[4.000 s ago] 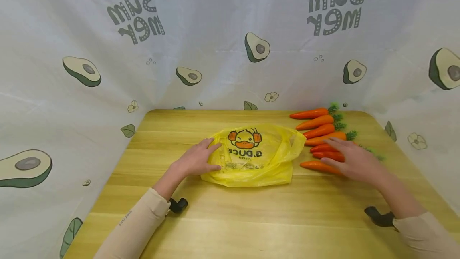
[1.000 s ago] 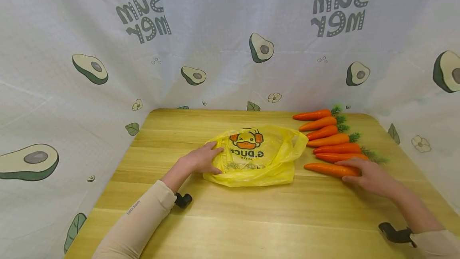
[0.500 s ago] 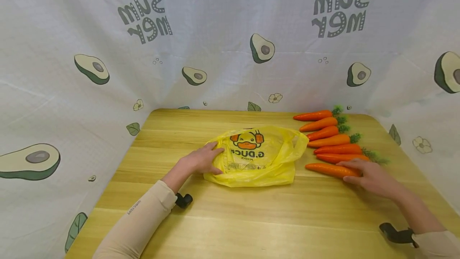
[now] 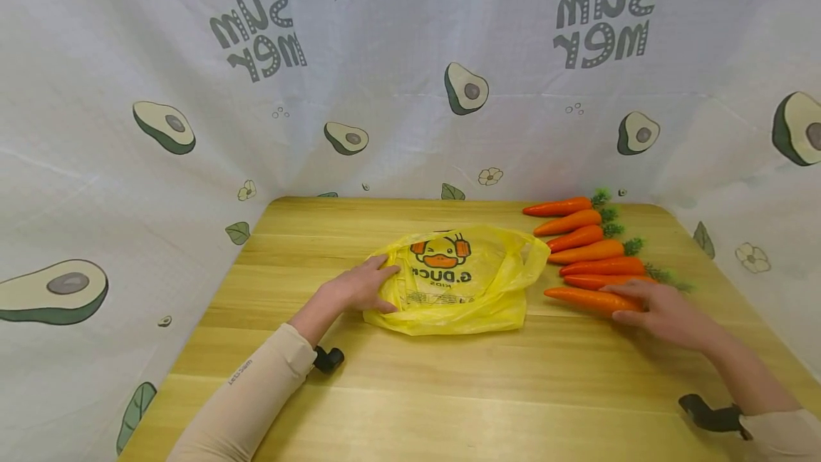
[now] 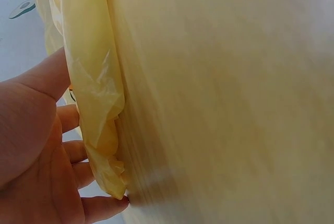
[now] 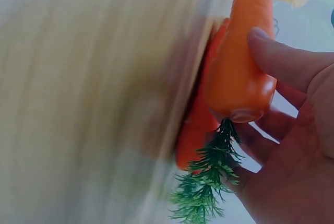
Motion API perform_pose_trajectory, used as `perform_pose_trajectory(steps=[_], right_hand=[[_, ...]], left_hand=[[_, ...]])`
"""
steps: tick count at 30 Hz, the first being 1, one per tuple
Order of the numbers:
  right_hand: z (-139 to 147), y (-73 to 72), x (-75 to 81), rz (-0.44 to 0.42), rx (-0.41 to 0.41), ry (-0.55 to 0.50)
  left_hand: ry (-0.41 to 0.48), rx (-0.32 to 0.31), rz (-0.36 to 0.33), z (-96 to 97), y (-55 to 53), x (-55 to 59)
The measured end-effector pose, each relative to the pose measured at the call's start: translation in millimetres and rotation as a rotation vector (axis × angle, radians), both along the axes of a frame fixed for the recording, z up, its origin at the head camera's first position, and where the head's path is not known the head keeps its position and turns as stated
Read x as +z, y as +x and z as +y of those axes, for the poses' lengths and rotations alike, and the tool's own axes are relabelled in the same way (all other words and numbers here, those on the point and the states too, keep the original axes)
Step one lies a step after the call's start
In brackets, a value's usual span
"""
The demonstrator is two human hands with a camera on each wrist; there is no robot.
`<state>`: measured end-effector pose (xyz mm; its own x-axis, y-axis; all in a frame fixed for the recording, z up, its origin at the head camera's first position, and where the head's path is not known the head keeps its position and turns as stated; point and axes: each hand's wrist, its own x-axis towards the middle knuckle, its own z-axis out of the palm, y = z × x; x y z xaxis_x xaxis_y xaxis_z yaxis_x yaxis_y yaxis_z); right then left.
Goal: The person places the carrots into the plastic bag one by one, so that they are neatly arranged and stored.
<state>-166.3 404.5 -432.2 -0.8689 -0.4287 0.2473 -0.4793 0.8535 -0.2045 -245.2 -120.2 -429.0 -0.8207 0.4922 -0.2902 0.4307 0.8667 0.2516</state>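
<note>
In the head view my right hand [image 4: 667, 316] grips the nearest orange toy carrot [image 4: 586, 299] by its thick end. The right wrist view shows my thumb across this carrot [image 6: 242, 51], its green leafy top hanging, and a redder carrot [image 6: 190, 148] just behind. A yellow plastic bag [image 4: 462, 319] with a duck print lies flat in the middle of the table, its handles toward the carrots. My left hand [image 4: 359, 287] rests at the bag's left edge, fingers spread and relaxed. In the left wrist view the yellow film [image 5: 94, 72] partly hides the thumb and fingers.
Several more carrots [image 4: 586, 252] lie in a column at the table's right, tips pointing left and green tops right. The wooden table [image 4: 410, 391] ends at a white curtain [image 4: 385, 55] with avocado prints at the back and sides.
My right hand has come from over the carrots to the nearest one and gripped it. In the last half second that carrot has risen slightly. My left hand stays at the bag.
</note>
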Motion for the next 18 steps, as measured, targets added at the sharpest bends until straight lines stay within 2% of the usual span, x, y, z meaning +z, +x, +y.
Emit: perform_pose_trajectory(steps=[4, 8, 18], right_hand=[[-1.7, -1.5, 7.5, -0.023, -0.013, -0.017], [-6.0, -2.9, 17.6, -0.083, -0.046, -0.043], [-19.9, -11.6, 52.4, -0.168, -0.057, -0.059]], left_hand=[[-0.002, 0.004, 0.001, -0.3, -0.1, -0.3], [0.001, 0.003, -0.002, 0.0, -0.2, 0.1], [0.008, 0.004, -0.008, -0.4, -1.5, -1.0]])
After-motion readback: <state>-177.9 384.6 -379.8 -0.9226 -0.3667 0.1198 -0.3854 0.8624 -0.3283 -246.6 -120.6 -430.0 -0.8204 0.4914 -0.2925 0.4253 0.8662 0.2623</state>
